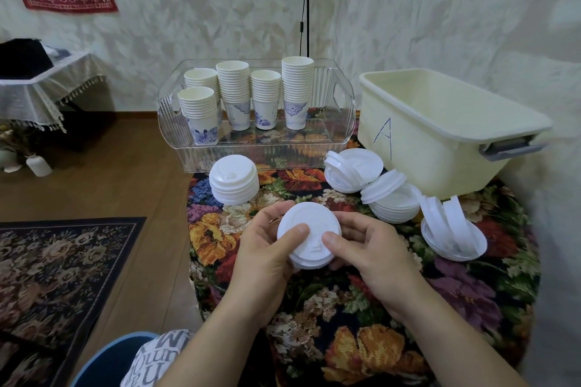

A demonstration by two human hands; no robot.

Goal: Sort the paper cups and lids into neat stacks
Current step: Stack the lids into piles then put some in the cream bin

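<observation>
Both hands hold a small stack of white plastic lids [309, 236] above the flowered tablecloth. My left hand [267, 248] grips its left side, thumb on top. My right hand [367, 248] grips the right side, thumb on top too. A neat lid stack [233, 181] stands to the left behind them. Untidy lid heaps lie on the right: one [353, 170] near the clear tray, one [391, 198] beside it, one [452, 229] farthest right. Several stacks of paper cups [297, 91] stand in the clear tray [267, 154].
A cream plastic bin [440, 135] marked "A" sits at the back right of the round table [345, 308]. Wooden floor and a dark patterned rug [56, 267] lie to the left. A cloth-covered side table [41, 85] stands at the far left.
</observation>
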